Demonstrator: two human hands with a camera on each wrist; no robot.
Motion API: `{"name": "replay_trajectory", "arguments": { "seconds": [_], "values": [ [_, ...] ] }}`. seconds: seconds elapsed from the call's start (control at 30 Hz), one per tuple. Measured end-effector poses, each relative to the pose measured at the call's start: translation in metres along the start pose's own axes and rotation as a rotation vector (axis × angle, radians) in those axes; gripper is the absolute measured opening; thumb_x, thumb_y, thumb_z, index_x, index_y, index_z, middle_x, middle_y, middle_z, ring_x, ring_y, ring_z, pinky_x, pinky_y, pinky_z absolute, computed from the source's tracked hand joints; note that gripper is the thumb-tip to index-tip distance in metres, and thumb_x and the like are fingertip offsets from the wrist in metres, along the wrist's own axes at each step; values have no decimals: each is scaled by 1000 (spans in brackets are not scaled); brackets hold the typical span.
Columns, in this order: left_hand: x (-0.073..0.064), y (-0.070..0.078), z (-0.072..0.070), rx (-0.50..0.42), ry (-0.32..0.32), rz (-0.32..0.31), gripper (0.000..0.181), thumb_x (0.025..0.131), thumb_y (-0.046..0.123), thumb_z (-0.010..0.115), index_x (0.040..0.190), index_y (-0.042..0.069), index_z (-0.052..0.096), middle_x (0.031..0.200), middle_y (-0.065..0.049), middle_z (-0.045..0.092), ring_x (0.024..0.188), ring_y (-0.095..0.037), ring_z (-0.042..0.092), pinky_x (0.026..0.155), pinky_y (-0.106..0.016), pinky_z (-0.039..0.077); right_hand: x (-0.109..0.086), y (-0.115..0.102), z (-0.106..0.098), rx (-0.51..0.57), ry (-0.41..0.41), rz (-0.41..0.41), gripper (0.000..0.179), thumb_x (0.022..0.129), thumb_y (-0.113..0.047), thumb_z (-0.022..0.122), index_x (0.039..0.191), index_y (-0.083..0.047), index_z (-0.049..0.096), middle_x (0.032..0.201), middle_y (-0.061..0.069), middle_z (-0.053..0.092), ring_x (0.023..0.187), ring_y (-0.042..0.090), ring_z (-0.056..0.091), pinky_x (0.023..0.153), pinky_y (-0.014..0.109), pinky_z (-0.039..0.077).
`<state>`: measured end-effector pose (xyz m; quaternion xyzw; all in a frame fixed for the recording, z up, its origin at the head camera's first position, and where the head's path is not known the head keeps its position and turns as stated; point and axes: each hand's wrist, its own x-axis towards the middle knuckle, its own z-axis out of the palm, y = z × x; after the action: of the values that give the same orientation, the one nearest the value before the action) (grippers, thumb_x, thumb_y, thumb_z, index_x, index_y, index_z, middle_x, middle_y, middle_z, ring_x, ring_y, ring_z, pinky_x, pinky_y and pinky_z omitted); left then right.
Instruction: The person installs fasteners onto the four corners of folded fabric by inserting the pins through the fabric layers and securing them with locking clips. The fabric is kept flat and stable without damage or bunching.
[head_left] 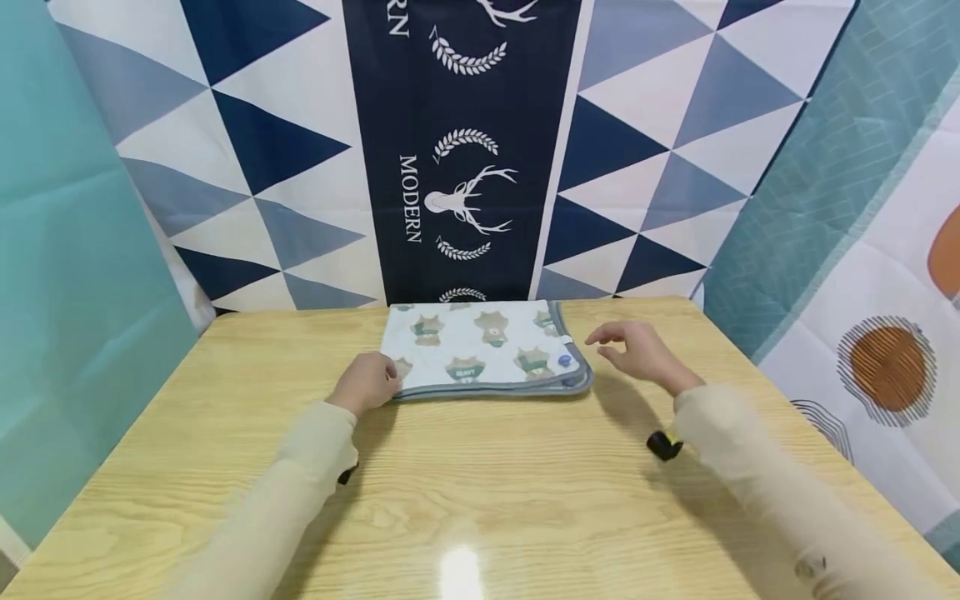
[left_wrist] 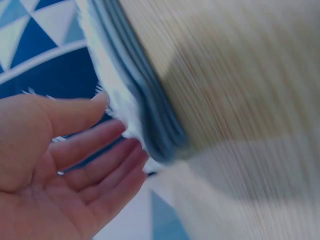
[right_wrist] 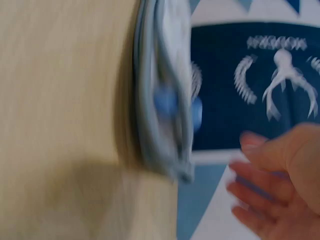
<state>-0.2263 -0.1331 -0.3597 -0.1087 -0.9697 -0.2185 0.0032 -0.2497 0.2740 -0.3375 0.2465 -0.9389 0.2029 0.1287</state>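
Note:
A folded white cloth (head_left: 480, 346) printed with brown bears lies at the far side of the table, its grey-blue trim along the front and right edges. Blue buttons (head_left: 565, 361) show at its right front corner. At the cloth's left end is my left hand (head_left: 367, 382); in the left wrist view its fingers (left_wrist: 112, 172) reach the end of the layered cloth (left_wrist: 145, 95), thumb apart from them. Whether they touch it is blurred. My right hand (head_left: 637, 353) hovers just off the cloth's right end, fingers loosely bent, holding nothing; a gap separates it from the cloth (right_wrist: 150, 100).
The wooden table (head_left: 480, 483) extends toward me in front of the cloth. A patterned curtain (head_left: 465, 150) hangs behind the table's far edge. Teal fabric (head_left: 75, 250) stands along the left side, and another patterned hanging (head_left: 877, 333) along the right.

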Motion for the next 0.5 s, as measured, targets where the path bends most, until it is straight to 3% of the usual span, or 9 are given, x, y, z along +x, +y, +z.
{"name": "replay_trajectory", "arguments": {
  "seconds": [0.13, 0.27, 0.37, 0.5],
  "values": [
    [-19, 23, 15, 19, 178, 51, 60, 85, 33, 72, 130, -3, 55, 134, -25, 55, 123, -40, 53, 103, -51, 45, -23, -43, 19, 16, 76, 188, 42, 94, -22, 62, 128, 3, 56, 132, 26, 57, 121, 45, 53, 104, 58, 41],
    [-49, 41, 35, 97, 307, 131, 93, 76, 55, 73, 146, 5, 37, 155, -21, 31, 142, -43, 31, 111, -57, 34, -48, -94, 44, -60, 46, 278, 75, 92, -46, 59, 147, -2, 33, 154, 26, 29, 142, 48, 25, 114, 63, 22],
    [-67, 49, 43, 143, 296, 112, 99, 77, 65, 64, 150, 9, 30, 159, -18, 24, 146, -41, 23, 113, -59, 30, -62, -118, 62, -167, 14, 272, 85, 90, -56, 56, 153, -9, 23, 160, 21, 17, 146, 48, 12, 114, 68, 16],
    [-77, 55, 48, 161, 215, 45, 100, 80, 72, 54, 152, 9, 27, 160, -17, 21, 149, -39, 18, 114, -62, 27, -68, -131, 73, -204, -21, 262, 89, 88, -63, 53, 154, -12, 21, 162, 16, 13, 147, 47, 9, 111, 72, 14]
  ]
}}
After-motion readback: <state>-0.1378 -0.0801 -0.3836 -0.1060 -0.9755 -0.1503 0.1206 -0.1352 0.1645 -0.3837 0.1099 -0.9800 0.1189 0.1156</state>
